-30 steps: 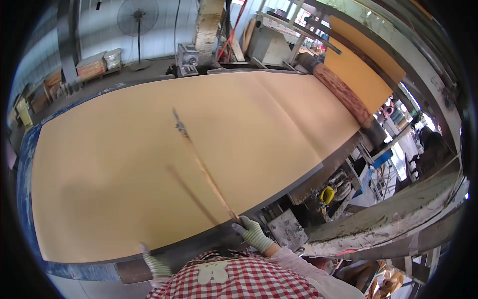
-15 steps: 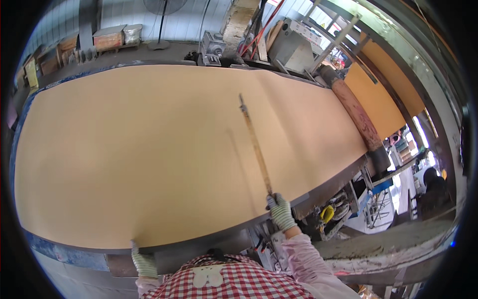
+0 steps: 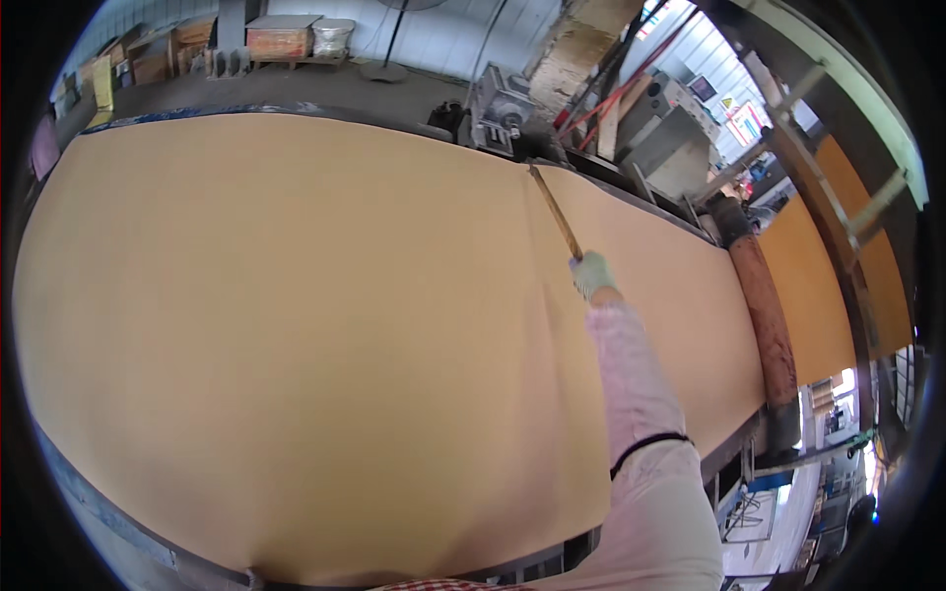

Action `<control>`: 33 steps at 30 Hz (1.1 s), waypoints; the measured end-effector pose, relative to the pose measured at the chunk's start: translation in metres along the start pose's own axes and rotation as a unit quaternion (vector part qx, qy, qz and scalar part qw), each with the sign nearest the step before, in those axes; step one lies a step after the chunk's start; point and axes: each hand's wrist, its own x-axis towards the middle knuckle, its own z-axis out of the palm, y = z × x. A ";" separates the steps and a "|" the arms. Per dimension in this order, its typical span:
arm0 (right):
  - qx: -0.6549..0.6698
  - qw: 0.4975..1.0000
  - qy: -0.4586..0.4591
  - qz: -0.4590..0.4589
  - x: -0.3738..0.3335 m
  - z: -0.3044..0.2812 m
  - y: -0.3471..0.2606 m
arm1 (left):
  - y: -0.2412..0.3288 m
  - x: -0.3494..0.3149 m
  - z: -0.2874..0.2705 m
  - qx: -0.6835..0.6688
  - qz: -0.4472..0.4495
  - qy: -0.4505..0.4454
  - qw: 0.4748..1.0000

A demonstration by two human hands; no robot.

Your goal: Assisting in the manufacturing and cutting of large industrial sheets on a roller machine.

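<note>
My right hand (image 3: 593, 276), in a striped knit glove, is closed round the near end of a long wooden stick (image 3: 556, 213). The arm, in a pale pink sleeve with a dark band, stretches far out over a broad tan sheet (image 3: 296, 295). At the sheet's far edge is the stick's other end; its tip is too small to make out. A soft crease runs through the sheet left of the arm. Of my left hand (image 3: 254, 576), only what looks like a fingertip shows at the near edge, so its fingers are hidden.
A reddish roller (image 3: 764, 305) lies across the sheet's right end, with an orange sheet (image 3: 808, 286) beyond it. Behind the far edge stand a grey motor (image 3: 503, 108) and a grey machine cabinet (image 3: 665, 128). Wrapped boxes (image 3: 284, 37) sit by the back wall.
My right hand has moved from the near edge far across the sheet, carrying the stick to the far edge. The view has shifted forward, and my left hand has mostly dropped out of it.
</note>
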 end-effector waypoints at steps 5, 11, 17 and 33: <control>-0.087 0.993 -0.082 -0.005 0.071 -0.014 -0.095 | 0.047 0.024 0.007 -0.070 0.072 0.150 0.984; -0.250 0.906 -0.313 -0.134 -0.089 -0.109 -0.136 | 0.106 0.120 -0.128 -0.102 0.109 -0.203 0.968; -0.145 0.882 -0.447 0.039 -0.351 -0.213 -0.120 | 0.176 0.190 -0.165 -0.117 0.142 -0.240 0.953; 0.063 0.892 -0.363 0.260 -0.814 -0.346 -0.111 | 0.319 0.281 -0.153 0.237 0.516 0.202 0.798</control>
